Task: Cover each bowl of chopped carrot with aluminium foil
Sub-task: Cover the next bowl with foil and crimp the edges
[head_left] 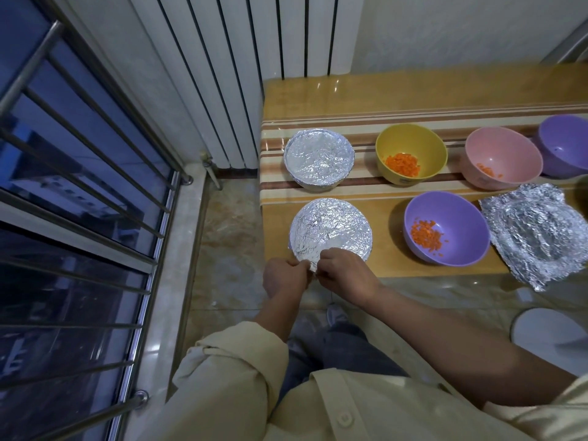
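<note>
Pinching the near edge of the foil on the closest covered bowl, the left hand and right hand meet almost fingertip to fingertip, fingers curled on the crimped rim at the front edge of the table. Straight beyond the grip stands a second covered bowl. Right of the grip, the yellow bowl, near purple bowl and pink bowl hold chopped carrot, uncovered. Further right a loose foil sheet overhangs the table edge, and the far purple bowl sits beyond it, contents unseen
</note>
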`<state>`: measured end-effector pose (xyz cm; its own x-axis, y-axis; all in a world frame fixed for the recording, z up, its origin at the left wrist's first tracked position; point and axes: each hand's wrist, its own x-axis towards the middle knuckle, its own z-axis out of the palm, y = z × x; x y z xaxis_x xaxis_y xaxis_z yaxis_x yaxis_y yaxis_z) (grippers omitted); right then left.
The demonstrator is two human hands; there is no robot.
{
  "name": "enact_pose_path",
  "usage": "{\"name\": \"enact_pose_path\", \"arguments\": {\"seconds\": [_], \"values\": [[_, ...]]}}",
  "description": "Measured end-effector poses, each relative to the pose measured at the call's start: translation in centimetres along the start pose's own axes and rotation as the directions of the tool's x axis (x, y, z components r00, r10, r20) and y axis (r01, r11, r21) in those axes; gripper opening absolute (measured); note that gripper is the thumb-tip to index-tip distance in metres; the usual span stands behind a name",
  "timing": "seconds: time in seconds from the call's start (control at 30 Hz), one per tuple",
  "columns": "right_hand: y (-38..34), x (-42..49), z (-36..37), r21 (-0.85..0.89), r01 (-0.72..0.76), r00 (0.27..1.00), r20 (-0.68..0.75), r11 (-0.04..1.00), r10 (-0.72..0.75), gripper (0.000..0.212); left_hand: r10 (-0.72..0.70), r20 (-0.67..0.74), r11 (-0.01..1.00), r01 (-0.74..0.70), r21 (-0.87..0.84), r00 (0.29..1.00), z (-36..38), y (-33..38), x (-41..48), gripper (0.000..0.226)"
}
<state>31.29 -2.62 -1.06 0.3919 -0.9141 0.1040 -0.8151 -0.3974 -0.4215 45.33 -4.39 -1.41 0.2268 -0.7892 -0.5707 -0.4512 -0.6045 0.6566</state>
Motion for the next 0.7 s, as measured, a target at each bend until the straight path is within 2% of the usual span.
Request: {"name": "enact_pose_path", "arguments": {"seconds": [0.1, 0.2, 0.33, 0.43, 0.57, 0.7], "values": [[0.0, 0.0, -0.1, 0.019, 0.011, 1.0, -0.025, 1.0, -0.011, 0.021, 0.008, 0.092, 1.0, -0.011, 0.028, 0.996, 0.0, -0.4, -0.1, 0.042], [-0.1, 0.0, 0.1, 0.025, 0.009, 1.0, -0.017, 1.0, -0.009, 0.021, 0.07, 0.068, 0.989, -0.079, 0.128, 0.995, 0.0, -0.4, 0.0, 0.041], [0.0, 0.2, 0.2, 0.025, -0.015, 1.0, -0.023, 1.0, 0.015, 0.019, 0.083, 0.071, 0.978, -0.096, 0.188, 0.994, -0.1, -0.4, 0.5, 0.04], [0.0, 0.3, 0.1, 0.02, -0.021, 0.999, -0.03, 1.0, 0.022, 0.019, 0.092, 0.098, 0.972, -0.111, 0.206, 0.991, -0.3, -0.5, 0.5, 0.051], [0.1, 0.3, 0.4, 0.028, -0.029, 0.999, -0.028, 0.999, 0.029, 0.018, 0.144, 0.046, 0.928, -0.151, 0.341, 0.989, 0.1, -0.2, 1.0, 0.036], [0.3, 0.0, -0.2, 0.023, -0.013, 0.999, -0.03, 1.0, 0.013, 0.018, 0.157, 0.031, 0.911, -0.157, 0.38, 0.987, -0.1, 0.1, 1.7, 0.031]]}}
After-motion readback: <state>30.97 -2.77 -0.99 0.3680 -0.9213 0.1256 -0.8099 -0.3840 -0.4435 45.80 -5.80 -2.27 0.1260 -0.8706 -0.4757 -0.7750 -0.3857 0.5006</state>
